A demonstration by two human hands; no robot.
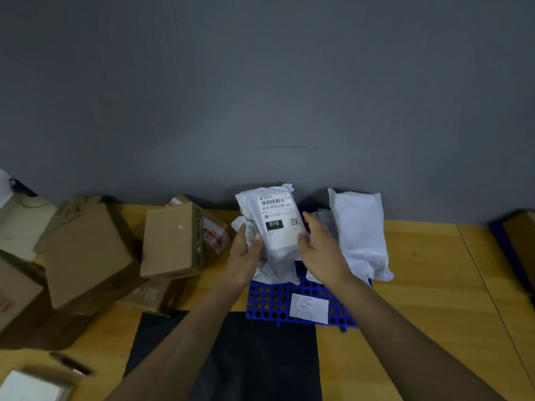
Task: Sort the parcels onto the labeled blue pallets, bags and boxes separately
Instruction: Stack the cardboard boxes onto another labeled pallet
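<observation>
My left hand (246, 256) grips the left edge of a grey poly mailer bag (278, 224), thumb curled over the front and fingers behind, so the bag stands upright with its "010" shipping label facing me. I hold it that way to read the code before choosing its place. My right hand (321, 250) lies against the bag's right edge with the fingers mostly straight, steadying it and holding nothing.

Directly beneath both hands is the blue pallet (269, 302), and its white paper label (309, 308) sits just nearer me than my right wrist. The bag's bottom looks to be touching or just above the pallet; I can't tell which.

Just beyond my right hand, a second white bag (362, 233) already leans against the wall at the pallet's back, so this is evidently the bags' spot.

Off to the left of my left hand, the cardboard boxes (170, 238) sit heaped apart on the surface (434, 285), kept separate from the bags.
</observation>
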